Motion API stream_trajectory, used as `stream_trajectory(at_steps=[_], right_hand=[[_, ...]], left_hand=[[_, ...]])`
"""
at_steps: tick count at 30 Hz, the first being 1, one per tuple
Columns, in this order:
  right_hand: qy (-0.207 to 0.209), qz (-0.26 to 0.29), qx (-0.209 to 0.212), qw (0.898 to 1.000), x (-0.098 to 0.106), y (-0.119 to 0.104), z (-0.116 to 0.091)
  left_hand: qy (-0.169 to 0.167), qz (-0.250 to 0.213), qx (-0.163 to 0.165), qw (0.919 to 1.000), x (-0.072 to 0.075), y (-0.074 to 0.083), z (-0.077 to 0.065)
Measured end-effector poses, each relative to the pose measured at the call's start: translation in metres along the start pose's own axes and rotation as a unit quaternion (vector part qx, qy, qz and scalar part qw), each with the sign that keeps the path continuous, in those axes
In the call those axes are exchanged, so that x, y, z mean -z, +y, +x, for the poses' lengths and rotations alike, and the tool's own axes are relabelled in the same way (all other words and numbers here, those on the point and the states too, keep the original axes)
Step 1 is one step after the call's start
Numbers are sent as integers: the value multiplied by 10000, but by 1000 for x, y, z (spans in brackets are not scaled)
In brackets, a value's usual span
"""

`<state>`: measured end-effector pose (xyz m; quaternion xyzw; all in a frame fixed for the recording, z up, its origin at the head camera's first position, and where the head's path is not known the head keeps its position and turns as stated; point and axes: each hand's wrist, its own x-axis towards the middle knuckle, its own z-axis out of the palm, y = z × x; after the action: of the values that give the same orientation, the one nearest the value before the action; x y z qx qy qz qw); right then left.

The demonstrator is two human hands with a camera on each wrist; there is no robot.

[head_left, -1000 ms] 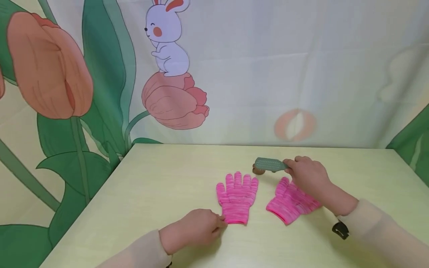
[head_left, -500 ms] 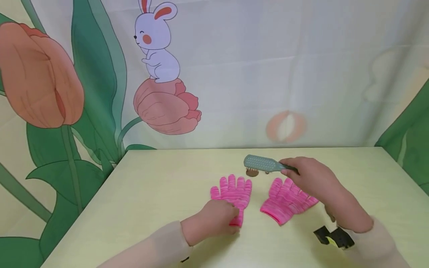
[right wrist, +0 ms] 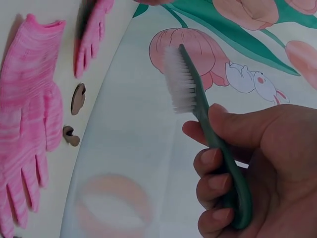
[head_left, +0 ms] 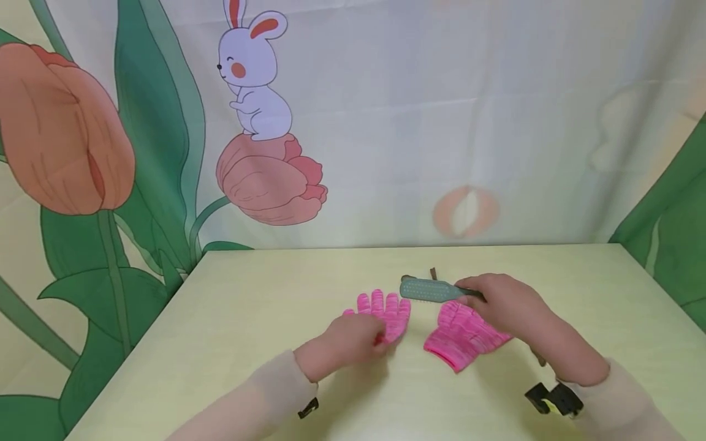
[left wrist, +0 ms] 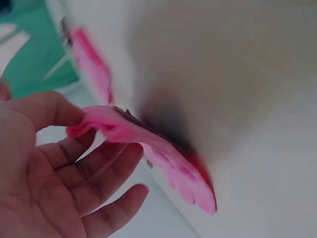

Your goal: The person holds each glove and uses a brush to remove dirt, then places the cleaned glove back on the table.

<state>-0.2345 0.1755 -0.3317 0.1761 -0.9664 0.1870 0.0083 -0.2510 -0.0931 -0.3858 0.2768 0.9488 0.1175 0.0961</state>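
Observation:
Between thumb and index finger, my left hand (head_left: 347, 346) pinches the cuff end of a pink knitted glove (head_left: 394, 315). The left wrist view has that cuff raised off the table, while the finger end of the glove (left wrist: 190, 181) hangs lower; the other fingers of the hand are loosely spread. My right hand (head_left: 504, 303) grips the dark handle of a green brush (head_left: 427, 290), held above the table. White bristles (right wrist: 179, 82) show along one side of its head. A second pink glove (head_left: 463, 337) lies flat below the right hand, partly covered by it.
Two small brown pieces (right wrist: 78, 99) lie on the pale yellow table (head_left: 276, 294) beyond the gloves, partly behind the brush in the head view. A printed cloth with a rabbit (head_left: 256, 79) and tulips hangs behind the table's back edge.
From beside the glove's cuff, my left hand has moved right and forward, and the cuff is now lifted in its pinch. The right hand has lowered the brush slightly. The head view has shifted.

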Motion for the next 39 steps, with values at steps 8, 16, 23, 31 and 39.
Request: stream_trajectory(at_steps=[8,16,23,31,39], right_hand=[[393,1044,-226,9935,4,13,-1],[303,1384,-472,9888,-2,26,-5],[244,1437,-503,9880,-4,31,-7],[260,1529,-496,9867,-4,33,-8],[225,1463,-551,9874,-3,39,-9]], left_hand=[[75,-4132,1353,9005,23,-36,-2],[-40,-6111,1379,7794,20,-55,-1],[383,-7225,1301,6779,17,-55,-1],[1302,-8413,1411,5054,-7,-41,-4],[443,-7651,2303,5996,-35,-25,-32]])
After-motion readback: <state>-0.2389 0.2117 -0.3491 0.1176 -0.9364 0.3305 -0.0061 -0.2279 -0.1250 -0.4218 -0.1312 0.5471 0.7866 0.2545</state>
